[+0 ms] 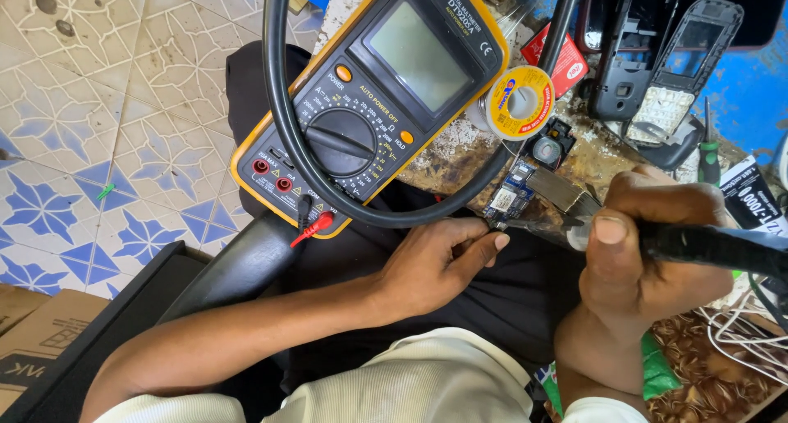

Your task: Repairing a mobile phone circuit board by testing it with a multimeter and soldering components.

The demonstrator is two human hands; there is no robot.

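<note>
My left hand (pixel 439 259) pinches a small blue circuit board (pixel 510 195) at the table's near edge, fingertips on its lower end. My right hand (pixel 648 242) is closed around a black soldering iron (pixel 706 246), whose metal tip reaches left onto the board. A small metal block (pixel 566 192) sits just right of the board. A spool of solder wire (pixel 519 103) with a yellow label lies just above the board.
A yellow-cased digital multimeter (pixel 369 103) with red and black probe plugs overhangs the table edge, looped by a black cable (pixel 279 119). Black phone housings (pixel 657 54), a green-handled screwdriver (pixel 709 148) and white wires (pixel 743 333) lie to the right. Patterned floor tiles (pixel 123 128) lie left.
</note>
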